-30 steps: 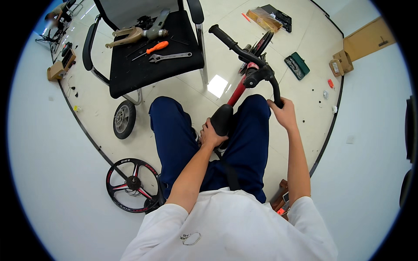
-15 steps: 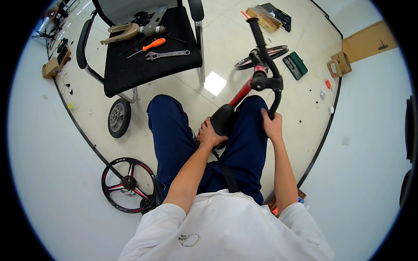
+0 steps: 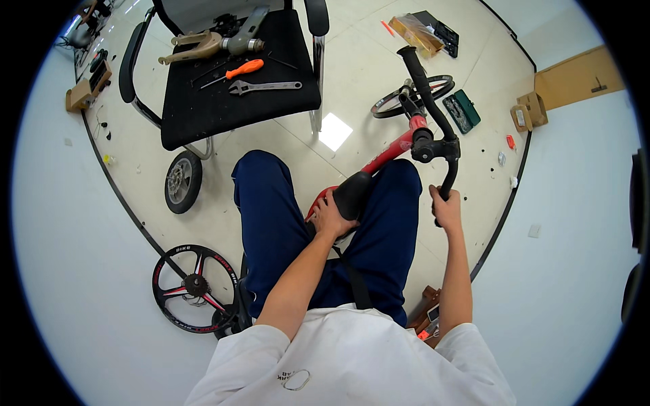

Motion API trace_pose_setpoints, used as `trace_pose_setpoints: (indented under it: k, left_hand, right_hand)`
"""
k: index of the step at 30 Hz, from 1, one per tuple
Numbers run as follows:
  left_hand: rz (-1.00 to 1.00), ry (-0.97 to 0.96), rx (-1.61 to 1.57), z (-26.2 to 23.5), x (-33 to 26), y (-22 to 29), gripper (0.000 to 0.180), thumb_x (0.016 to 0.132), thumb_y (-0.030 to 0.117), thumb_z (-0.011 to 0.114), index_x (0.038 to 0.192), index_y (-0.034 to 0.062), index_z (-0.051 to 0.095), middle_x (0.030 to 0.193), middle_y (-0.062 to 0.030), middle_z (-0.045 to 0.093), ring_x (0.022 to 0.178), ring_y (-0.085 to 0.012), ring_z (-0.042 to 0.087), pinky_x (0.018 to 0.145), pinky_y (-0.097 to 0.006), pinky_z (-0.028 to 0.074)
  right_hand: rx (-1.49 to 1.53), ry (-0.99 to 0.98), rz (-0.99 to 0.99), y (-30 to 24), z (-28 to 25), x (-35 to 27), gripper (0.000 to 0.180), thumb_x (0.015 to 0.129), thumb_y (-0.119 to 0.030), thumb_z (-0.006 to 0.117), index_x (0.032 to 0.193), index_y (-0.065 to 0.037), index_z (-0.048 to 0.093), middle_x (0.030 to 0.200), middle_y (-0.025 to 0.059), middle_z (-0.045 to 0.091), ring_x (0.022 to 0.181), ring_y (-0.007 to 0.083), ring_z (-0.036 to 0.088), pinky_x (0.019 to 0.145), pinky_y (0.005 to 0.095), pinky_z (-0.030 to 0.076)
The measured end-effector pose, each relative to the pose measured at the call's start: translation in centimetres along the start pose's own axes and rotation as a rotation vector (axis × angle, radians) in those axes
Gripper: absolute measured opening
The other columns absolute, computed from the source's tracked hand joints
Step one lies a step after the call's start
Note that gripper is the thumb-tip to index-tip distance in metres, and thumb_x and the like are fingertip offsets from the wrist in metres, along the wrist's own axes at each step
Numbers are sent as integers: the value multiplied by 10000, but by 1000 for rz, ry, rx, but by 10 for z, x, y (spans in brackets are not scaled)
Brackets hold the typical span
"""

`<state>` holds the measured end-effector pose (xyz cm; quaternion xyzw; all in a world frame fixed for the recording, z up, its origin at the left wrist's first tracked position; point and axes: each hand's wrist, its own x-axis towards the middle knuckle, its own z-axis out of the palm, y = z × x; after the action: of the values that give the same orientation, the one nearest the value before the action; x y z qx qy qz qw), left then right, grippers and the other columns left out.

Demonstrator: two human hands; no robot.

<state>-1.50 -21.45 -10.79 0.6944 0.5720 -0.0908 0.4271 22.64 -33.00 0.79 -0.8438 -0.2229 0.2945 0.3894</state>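
Note:
A small red bicycle frame (image 3: 387, 155) stands between my legs, its black saddle (image 3: 353, 195) close to me and its thin front wheel (image 3: 445, 86) pointing away. My left hand (image 3: 332, 218) is wrapped round the near left side of the saddle; some of its grip is hidden beneath. Out to the right, my right hand (image 3: 447, 208) closes in a fist on the near end of the black handlebar (image 3: 445, 147). The bar's other end points away, beyond my right knee.
Ahead on the left, a black chair (image 3: 237, 115) carries an adjustable wrench (image 3: 265, 86), an orange screwdriver (image 3: 245, 68) and a fork (image 3: 196, 49). A spoked wheel (image 3: 196, 284) leans at my left; a smaller wheel (image 3: 183, 181) stands by the chair. A green toolbox (image 3: 462, 111) lies ahead right.
The handlebar and front end have shifted right and slightly nearer. My right hand has moved right with the bar and now wraps round its end. The left hand stays at the saddle.

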Motion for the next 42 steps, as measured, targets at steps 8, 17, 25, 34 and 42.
trace_pose_setpoints:
  k: [8,17,25,34,42]
  left_hand:
    - [-73,-92,-151,-4,-1,0,1182,506,430,902,1430,131,227,1415,-221,371,1283,-414,424,1051,-501,390]
    - [-147,-102,-306,7,9,-11,1115,530,455,893,1369,28,296,1311,-253,492,1207,-389,523,996,-424,455]
    - [-1,67,-513,33,25,-7,827,657,381,840,1262,-6,431,1030,-238,648,1022,-373,632,891,-429,486]
    - [-62,-90,-493,61,39,-11,620,786,346,737,1227,-7,481,911,-181,675,899,-335,660,810,-417,502]
    - [-96,-104,-561,79,47,-24,546,822,334,700,1192,-19,510,862,-169,684,837,-318,668,777,-406,507]
  right_hand:
    - [-139,10,-37,3,-33,17,374,882,-240,662,607,-35,513,492,7,475,428,95,448,428,288,337]
    - [25,73,61,2,-25,23,359,905,-201,636,614,-107,448,489,-43,387,383,65,350,385,251,255]
    - [82,164,9,-3,-32,84,354,890,-213,642,606,-76,481,494,-15,441,373,90,400,373,271,302]
    - [-32,183,-31,-29,-63,154,368,880,-226,651,603,-54,481,491,-4,452,371,93,421,362,267,306]
    - [125,281,11,-6,-87,205,337,883,-209,630,622,-58,479,495,-4,446,362,102,413,356,276,320]
